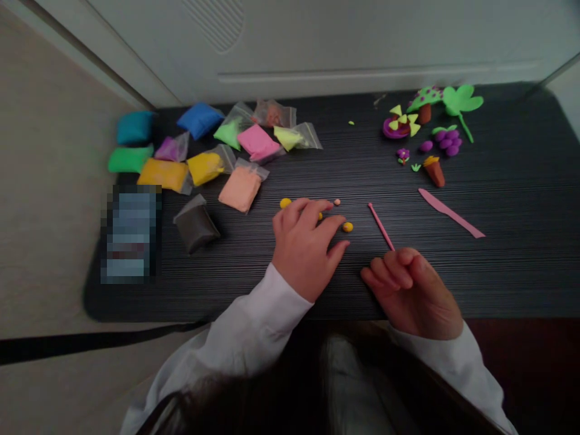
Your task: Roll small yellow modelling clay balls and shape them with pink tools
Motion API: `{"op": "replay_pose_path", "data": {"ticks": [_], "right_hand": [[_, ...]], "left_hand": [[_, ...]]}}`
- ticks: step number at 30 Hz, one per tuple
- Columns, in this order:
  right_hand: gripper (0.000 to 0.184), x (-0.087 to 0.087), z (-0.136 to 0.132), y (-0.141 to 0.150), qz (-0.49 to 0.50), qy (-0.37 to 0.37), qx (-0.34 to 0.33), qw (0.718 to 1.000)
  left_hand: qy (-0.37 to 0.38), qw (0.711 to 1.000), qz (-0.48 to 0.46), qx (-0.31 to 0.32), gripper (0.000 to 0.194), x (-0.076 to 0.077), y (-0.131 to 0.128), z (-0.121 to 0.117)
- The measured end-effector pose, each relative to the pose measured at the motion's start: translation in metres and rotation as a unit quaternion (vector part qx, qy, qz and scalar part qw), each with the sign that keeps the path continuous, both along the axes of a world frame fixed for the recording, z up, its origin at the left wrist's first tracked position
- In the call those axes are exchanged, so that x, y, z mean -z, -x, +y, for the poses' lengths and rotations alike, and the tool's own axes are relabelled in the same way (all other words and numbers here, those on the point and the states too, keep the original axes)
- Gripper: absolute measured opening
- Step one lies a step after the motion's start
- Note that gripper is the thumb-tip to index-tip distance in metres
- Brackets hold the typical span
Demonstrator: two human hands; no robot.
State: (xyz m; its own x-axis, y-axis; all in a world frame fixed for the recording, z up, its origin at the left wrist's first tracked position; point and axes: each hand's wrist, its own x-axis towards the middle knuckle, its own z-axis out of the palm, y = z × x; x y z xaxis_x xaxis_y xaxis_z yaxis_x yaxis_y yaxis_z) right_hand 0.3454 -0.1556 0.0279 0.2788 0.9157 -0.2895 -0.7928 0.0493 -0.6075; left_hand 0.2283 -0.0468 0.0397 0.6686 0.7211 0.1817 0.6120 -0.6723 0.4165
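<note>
My left hand is palm down over the dark table, open with its fingers apart. Small yellow clay balls lie around its fingertips: one yellow ball by the index finger, another past the outer fingers, and one partly covered between the fingers. A tiny peach ball sits just beyond the fingertips. My right hand is closed at the near edge, fingers curled and thumb pressed against them; whatever is inside is hidden. A thin pink modelling stick runs up to this hand, which hides its lower end.
Several bags of coloured clay, among them a peach one and a black one, lie at left near a blurred phone. A pink plastic knife is at right, below finished clay pieces such as purple grapes and a brown cone.
</note>
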Motion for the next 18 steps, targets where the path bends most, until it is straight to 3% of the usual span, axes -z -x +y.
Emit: {"op": "replay_pose_path", "data": {"ticks": [18], "right_hand": [[0.014,-0.0024,0.0004,-0.0011,0.023,0.005,-0.001,1.0]], "left_hand": [[0.03,1.0,0.001,0.005,0.018,0.0032,-0.0094,0.0013]]}}
